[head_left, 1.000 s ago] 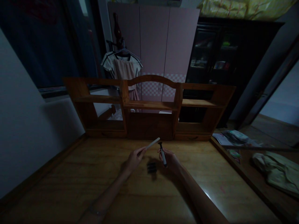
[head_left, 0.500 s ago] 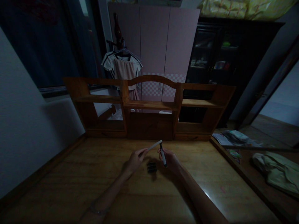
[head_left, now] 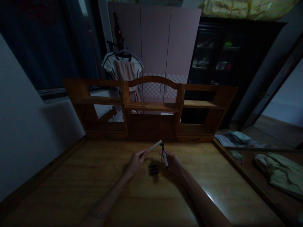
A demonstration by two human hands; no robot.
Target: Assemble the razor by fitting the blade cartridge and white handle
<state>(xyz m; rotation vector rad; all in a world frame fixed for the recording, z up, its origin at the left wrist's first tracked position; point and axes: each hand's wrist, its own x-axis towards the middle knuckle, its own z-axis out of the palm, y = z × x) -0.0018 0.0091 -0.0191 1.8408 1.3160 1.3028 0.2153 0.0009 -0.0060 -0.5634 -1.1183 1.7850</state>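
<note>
My left hand [head_left: 137,160] is closed around the near end of a slim white stick [head_left: 155,146], which slants up and to the right. My right hand [head_left: 174,160] grips what looks like a razor [head_left: 165,158], with a pale grey handle and dark ends, held nearly upright. The razor's small dark head is close to the far tip of the stick; whether they touch I cannot tell. Between and below my hands, a small stack of black ridged pieces [head_left: 153,169] lies on the wooden desk [head_left: 106,183]; dim light hides its details.
A wooden shelf unit [head_left: 151,107] stands along the desk's back edge. To the left is a white wall [head_left: 21,126]. Papers [head_left: 233,138] and a light-coloured cloth [head_left: 279,170] lie on a lower surface at the right, beyond the raised desk edge [head_left: 246,176].
The tip of the white stick has shifted slightly left and up, and the razor's head has come a little left. Both hands keep their hold; the black stack stays put.
</note>
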